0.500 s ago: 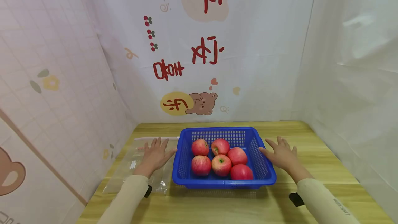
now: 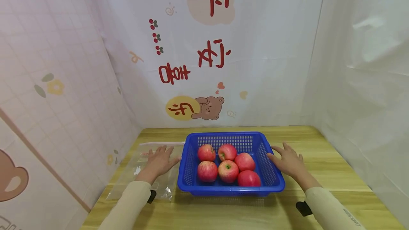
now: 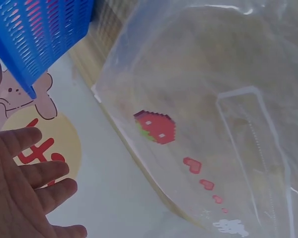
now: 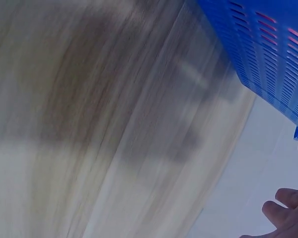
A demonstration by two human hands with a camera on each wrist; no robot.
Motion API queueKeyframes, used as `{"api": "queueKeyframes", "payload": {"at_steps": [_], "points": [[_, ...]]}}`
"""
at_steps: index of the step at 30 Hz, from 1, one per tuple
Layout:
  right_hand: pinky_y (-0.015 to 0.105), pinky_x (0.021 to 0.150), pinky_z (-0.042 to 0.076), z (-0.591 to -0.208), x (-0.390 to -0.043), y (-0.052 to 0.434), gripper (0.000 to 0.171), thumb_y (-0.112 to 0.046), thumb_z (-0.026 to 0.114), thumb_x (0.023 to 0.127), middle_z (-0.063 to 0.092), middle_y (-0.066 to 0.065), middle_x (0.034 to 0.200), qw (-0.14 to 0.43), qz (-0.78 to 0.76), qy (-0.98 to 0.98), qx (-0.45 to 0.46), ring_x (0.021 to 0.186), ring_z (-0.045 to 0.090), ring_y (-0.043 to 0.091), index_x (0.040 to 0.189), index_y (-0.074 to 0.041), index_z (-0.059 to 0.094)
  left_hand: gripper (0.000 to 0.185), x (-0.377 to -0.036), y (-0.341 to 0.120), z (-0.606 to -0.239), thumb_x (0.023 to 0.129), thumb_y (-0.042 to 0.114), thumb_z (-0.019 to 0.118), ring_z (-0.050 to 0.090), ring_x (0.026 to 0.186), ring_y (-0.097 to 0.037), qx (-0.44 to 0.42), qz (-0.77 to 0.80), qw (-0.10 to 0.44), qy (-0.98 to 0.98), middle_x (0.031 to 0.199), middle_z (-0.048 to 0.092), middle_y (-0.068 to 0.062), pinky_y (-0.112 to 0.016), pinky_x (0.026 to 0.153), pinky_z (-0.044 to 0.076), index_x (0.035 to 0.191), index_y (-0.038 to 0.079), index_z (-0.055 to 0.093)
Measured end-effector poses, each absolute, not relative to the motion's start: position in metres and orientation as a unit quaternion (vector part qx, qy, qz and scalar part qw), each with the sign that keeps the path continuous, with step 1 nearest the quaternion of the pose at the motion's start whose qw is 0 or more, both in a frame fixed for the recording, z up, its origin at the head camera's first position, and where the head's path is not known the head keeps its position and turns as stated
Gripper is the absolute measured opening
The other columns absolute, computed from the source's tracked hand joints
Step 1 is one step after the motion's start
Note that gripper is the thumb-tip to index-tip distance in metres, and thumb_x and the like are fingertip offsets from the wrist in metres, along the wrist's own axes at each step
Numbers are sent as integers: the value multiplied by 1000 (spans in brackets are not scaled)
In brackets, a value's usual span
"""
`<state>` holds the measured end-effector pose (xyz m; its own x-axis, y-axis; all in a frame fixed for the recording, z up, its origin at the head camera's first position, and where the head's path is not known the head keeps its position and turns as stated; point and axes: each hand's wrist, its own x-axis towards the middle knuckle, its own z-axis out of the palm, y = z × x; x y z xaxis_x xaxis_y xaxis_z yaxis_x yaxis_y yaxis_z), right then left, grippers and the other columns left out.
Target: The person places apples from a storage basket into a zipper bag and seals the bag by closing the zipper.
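A blue plastic basket [image 2: 230, 190] with slotted walls stands in the middle of the table, holding several red apples [image 2: 228, 171]. Left of it, my left hand [image 2: 158, 163] hovers palm down with fingers spread, its thumb close to the basket's left rim. Beneath that hand lies a clear zip bag [image 2: 127, 178]; the left wrist view shows its strawberry print [image 3: 156, 127]. On the other side, my right hand [image 2: 289, 161] has its fingers extended, the thumb overlapping the right rim; I cannot tell whether it touches. Neither hand holds anything.
The wood-grain table [image 2: 223, 212] backs onto a white sheet [image 2: 271, 63] printed with a bear and red characters. Patterned sheeting [image 2: 64, 123] rises along the left side, and plain white sheeting [image 2: 361, 98] along the right.
The head view has shifted slightly, so the scene sits a little lower. My hands have lowered a touch, with the right fingers drawn slightly closer to the basket. Basket, apples and bag stay put.
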<state>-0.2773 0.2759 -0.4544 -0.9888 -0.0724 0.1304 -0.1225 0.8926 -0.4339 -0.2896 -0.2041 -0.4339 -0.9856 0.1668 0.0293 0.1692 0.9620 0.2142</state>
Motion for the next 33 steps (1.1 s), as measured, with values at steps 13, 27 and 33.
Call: {"api": "queueKeyframes", "payload": {"at_steps": [13, 27, 33], "points": [[76, 103, 20, -456, -278, 277, 71, -47, 51, 101, 16, 42, 152, -36, 368, -929, 23, 138, 14, 61, 150, 2, 34, 67, -295, -231, -432, 98, 45, 56, 32, 137, -50, -83, -121, 10, -989, 148, 38, -32, -74, 106, 15, 146, 0, 44], [73, 103, 26, -459, -278, 275, 73, -45, 51, 101, 23, 38, 151, -36, 386, -921, 19, 136, 23, 60, 152, 3, 28, 67, -302, -293, -432, 99, 41, 55, 36, 129, -59, -58, -148, 3, -987, 142, 38, -40, -76, 98, 27, 143, -9, 43], [74, 103, 24, -457, -277, 272, 71, -41, 52, 102, 21, 39, 151, -39, 391, -920, 22, 136, 21, 61, 152, 3, 28, 71, -307, -319, -427, 100, 41, 54, 37, 126, -61, -50, -169, -12, -984, 140, 38, -42, -70, 96, 37, 142, -14, 39]]}}
